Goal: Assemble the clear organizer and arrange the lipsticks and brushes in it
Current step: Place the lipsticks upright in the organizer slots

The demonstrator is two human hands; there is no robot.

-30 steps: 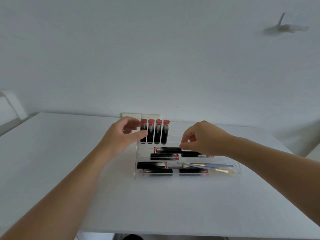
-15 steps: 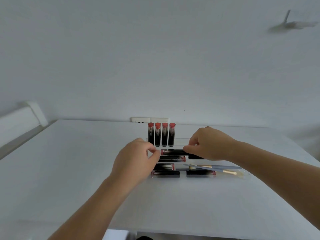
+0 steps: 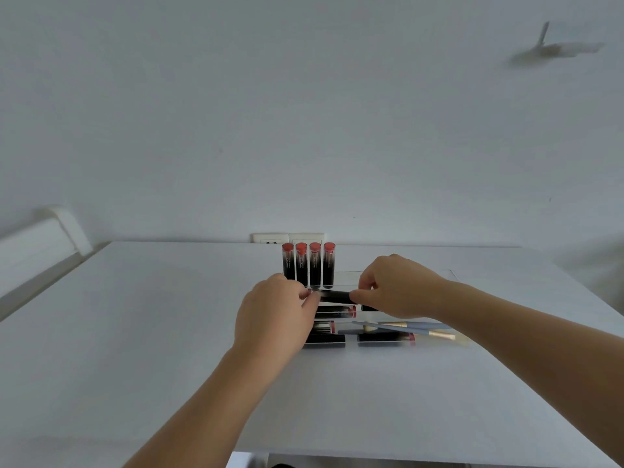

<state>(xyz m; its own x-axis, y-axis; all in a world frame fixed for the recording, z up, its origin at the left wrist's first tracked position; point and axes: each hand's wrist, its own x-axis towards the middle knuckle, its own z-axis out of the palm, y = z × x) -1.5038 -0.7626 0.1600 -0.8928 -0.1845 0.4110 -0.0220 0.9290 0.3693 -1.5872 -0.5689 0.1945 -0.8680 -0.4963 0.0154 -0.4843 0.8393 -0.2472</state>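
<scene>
— Two hands on one black lipstick (image 3: pixel 334 296)?
— Yes; left hand (image 3: pixel 277 315) pinches one end, right hand (image 3: pixel 398 287) the other, in the clear organizer (image 3: pixel 452 276). The left has shifted up since before.
— Contents?
— Four upright lipsticks (image 3: pixel 308 265) behind it; lying lipsticks (image 3: pixel 385 338) and brushes (image 3: pixel 415 329) in front.

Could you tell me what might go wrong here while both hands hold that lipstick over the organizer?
The left hand and right hand pinch the ends of one black lying lipstick tube just in front of four upright red-capped lipsticks; a nudge could topple them. The right forearm also passes above the blue-handled brushes, so lowering it might sweep them out of the clear acrylic organizer.
</scene>
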